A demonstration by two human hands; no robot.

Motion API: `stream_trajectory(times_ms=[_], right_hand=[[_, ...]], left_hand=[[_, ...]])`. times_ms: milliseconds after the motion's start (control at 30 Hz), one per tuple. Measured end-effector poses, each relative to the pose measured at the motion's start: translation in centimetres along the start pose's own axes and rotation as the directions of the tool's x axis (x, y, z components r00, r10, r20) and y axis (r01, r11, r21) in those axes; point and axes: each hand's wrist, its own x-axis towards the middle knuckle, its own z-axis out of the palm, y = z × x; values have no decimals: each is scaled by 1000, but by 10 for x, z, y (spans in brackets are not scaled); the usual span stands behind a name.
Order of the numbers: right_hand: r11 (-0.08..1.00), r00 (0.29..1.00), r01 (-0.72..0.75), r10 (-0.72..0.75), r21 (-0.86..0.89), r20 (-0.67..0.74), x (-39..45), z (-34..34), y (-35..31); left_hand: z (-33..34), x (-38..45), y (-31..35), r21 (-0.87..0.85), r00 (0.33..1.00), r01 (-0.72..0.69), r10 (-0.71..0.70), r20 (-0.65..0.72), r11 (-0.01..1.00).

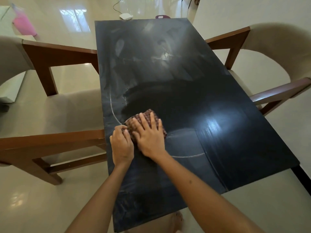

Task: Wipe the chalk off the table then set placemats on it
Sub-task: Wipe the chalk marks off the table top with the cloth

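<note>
A dark table (210, 101) fills the middle of the view, its top smeared with pale chalk. A thin chalk line (112, 108) curves down the left side, and another chalk arc (188, 155) runs right of my hands. A red checked cloth (152, 114) lies bunched on the table's near left part. My right hand (149, 137) lies flat on the cloth with fingers spread. My left hand (121, 143) grips the cloth's left edge with curled fingers. Just beyond the cloth the surface is a darker, wiped patch (161, 98). No placemats are in view.
Two cushioned chairs with wooden arms flank the table, one on the left (50, 105) and one on the right (272, 64). A pink dustpan (23, 24) and a white box with a cable (126, 16) lie on the glossy floor beyond.
</note>
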Motion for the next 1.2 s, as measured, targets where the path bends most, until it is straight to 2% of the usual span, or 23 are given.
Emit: stream_trajectory(times_ms=[67, 167, 300, 467, 600, 700, 867, 1000, 1100, 1200], right_hand=[[998, 998, 65, -65, -10, 6, -15, 5, -4], [998, 999, 55, -55, -17, -4, -25, 3, 12], [982, 982, -187, 187, -15, -21, -27, -10, 60], [862, 859, -508, 506, 0, -77, -62, -27, 139], [800, 797, -599, 599, 29, -80, -68, -28, 139], [839, 836, -544, 544, 23, -71, -62, -25, 115], [972, 971, -235, 236, 21, -44, -71, -6, 30], [999, 998, -36, 36, 10, -53, -100, 15, -18], [1000, 999, 5, -5, -5, -48, -105, 15, -9], [993, 992, -118, 118, 6, -36, -103, 4, 22]], left_hand=[[0, 0, 0, -12, 1000, 6, -6, 5, 1000], [2, -2, 2, 9, 1000, -5, 5, 1, 1000], [-1, -1, 1, -2, 1000, -6, 6, 11, 1000], [-3, -2, 3, 19, 1000, -14, 13, 27, 1000], [-3, 0, 1, 26, 1000, -2, 2, 26, 1000], [-3, 0, -1, -2, 1000, -6, 6, 30, 1000], [-4, 1, -4, -45, 1000, 14, -13, 26, 999], [-2, 0, -4, -43, 1000, 6, -5, 30, 999], [-1, -1, -1, -19, 999, -15, 16, 29, 1000], [-2, -2, 1, 1, 999, -36, 36, 33, 999]])
